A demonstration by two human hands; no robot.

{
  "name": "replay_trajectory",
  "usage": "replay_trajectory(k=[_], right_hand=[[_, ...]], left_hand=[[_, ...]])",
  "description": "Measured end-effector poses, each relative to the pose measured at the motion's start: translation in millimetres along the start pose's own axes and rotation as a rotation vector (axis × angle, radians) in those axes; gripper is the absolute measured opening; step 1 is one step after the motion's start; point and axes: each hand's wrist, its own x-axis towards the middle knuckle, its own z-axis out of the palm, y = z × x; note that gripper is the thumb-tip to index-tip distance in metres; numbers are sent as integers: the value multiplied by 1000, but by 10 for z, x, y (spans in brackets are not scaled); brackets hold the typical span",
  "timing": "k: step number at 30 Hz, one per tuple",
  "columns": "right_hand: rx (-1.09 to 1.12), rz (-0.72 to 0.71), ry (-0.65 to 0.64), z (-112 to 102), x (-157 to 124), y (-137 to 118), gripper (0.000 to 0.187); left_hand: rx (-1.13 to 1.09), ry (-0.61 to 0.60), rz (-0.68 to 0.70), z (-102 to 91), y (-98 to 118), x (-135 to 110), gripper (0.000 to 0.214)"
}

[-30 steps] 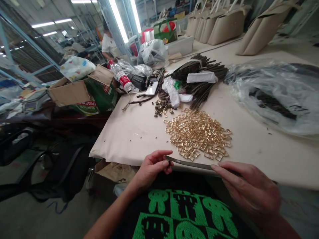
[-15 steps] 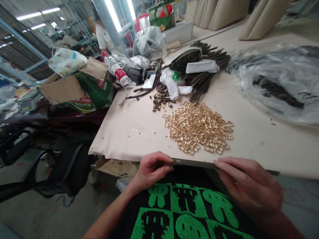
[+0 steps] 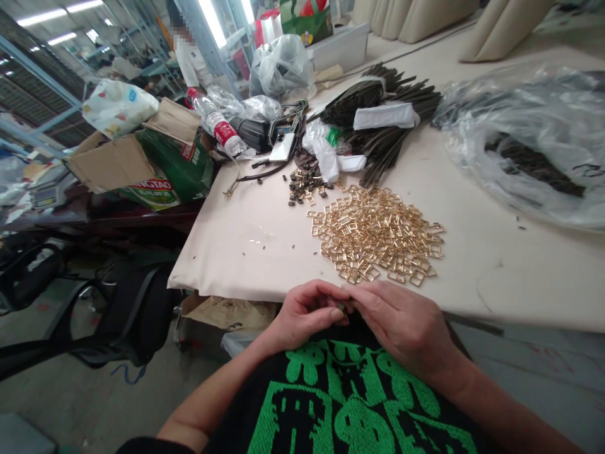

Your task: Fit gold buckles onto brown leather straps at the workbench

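Where hands (image 3: 307,318) (image 3: 404,321) meet, strap (image 3: 478,325) mostly hides.

The dark strip (image 3: 479,326) all but vanishes behind the right hand (image 3: 406,328), just a tail peeking past the wrist! The rest is buried where those fingertips meet the left hand (image 3: 302,318); whether the right fingers grip it, I can't make out. Dark specks (image 3: 293,246) here, too tiny to name. Up top, the beige handbags (image 3: 508,31) are cut off, the clear plastic bag (image 3: 520,202) runs out at the right, and the person (image 3: 191,63) behind is blurred.
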Motion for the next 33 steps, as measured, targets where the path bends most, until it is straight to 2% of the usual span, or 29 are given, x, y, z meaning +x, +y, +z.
replay_trajectory(k=[2,4,7,11,16,20,23,29,33], right_hand=[[32,91,-4,6,20,-10,19],[131,209,-14,-7,6,-21,19],[354,372,-106,-11,-17,-60,20],[531,499,-200,57,8,-117,24],[555,514,-231,148,39,-117,23],[521,517,-232,183,28,-103,25],[511,505,-224,183,26,-100,26],[566,550,-190,154,27,-83,25],[585,563,-212,192,19,-58,26]], left_hand=[[-81,45,2,-33,-41,11,30],[-156,144,-6,-82,-81,8,28],[-229,292,-47,-126,-111,-1,23],[-255,345,-56,-121,-109,16,22],[-240,268,-57,-138,-155,38,26],[-194,318,-35,-159,-190,37,21],[-152,307,-19,-158,-189,34,21],[-117,323,-82,-149,-165,35,33],[-127,310,-85,-130,-146,48,27]])
